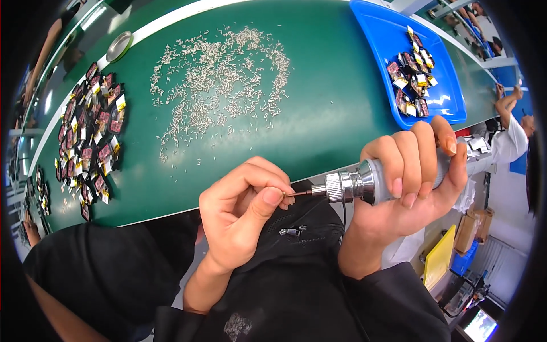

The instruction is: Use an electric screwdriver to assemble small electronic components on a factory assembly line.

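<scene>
The driver, a grey tool with a metal chuck, is held level just off the near edge of the bench, over the person's dark lap. The right hand is clamped round its body, fingers wrapped over the top and thumb behind. A thin bit projects from the chuck toward the left hand, whose thumb and forefinger are pinched together at the bit's tip; whether a pin lies between them cannot be made out. On the green bench beyond the hands, a broad scatter of small metal pins is spread loose. To the left lies a cluster of small dark-and-red parts with yellow tabs. At far right, a blue tray holds more such parts. A round metal lid sits near the far edge.
</scene>
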The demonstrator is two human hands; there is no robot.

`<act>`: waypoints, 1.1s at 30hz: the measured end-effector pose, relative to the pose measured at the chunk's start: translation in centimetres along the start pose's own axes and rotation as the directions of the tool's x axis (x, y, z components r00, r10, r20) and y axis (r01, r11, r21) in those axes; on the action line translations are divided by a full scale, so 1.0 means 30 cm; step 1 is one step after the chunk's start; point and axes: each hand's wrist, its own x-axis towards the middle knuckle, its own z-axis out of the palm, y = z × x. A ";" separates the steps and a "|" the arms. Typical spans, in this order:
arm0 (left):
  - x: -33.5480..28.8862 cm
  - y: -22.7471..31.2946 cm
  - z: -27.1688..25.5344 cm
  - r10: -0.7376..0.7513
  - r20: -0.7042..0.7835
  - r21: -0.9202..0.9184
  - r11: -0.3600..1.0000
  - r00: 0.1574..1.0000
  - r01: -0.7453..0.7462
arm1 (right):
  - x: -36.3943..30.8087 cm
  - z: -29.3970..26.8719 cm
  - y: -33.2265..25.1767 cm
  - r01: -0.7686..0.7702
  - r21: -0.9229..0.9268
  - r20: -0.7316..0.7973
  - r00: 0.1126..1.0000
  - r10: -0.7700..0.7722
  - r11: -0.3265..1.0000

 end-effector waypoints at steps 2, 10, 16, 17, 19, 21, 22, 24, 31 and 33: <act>-0.002 -0.001 -0.001 0.021 0.019 -0.010 1.000 1.000 -0.021 | 0.000 0.000 0.003 0.004 0.013 -0.008 1.000 -0.004 1.000; 0.019 0.007 0.004 -0.017 -0.002 0.130 0.991 1.000 0.017 | 0.010 -0.007 0.007 -0.003 -0.057 0.012 1.000 0.003 0.998; 0.047 0.008 0.004 0.231 0.101 0.578 0.778 0.968 -0.245 | 0.012 -0.024 -0.006 0.006 -0.133 0.069 0.998 0.003 0.991; 0.052 0.007 0.006 0.318 0.182 0.677 0.646 0.930 -0.353 | 0.013 -0.027 -0.008 0.006 -0.132 0.066 0.998 0.003 0.991; 0.055 0.004 0.016 0.283 0.181 0.670 0.666 0.942 -0.329 | 0.014 -0.035 -0.014 -0.009 -0.097 0.032 0.999 0.012 0.995; 0.059 -0.004 0.021 0.246 0.182 0.662 0.686 0.952 -0.303 | 0.015 -0.054 -0.020 -0.012 -0.098 0.012 1.000 0.013 0.995; 0.063 -0.008 0.022 0.219 0.172 0.645 0.712 0.960 -0.278 | 0.017 -0.064 -0.023 -0.017 -0.099 -0.001 1.000 0.017 0.995; 0.071 -0.011 0.025 0.187 0.167 0.630 0.735 0.968 -0.251 | 0.023 -0.080 -0.029 -0.019 -0.079 -0.019 1.000 0.018 0.997; 0.177 0.082 -0.005 0.199 0.232 0.810 0.502 0.952 -0.302 | 0.058 -0.138 -0.040 0.018 -0.035 -0.061 0.998 -0.020 0.999; 0.238 0.144 0.028 0.300 0.138 0.859 0.437 0.944 -0.264 | 0.066 -0.142 -0.052 0.057 -0.022 -0.043 0.997 -0.058 0.998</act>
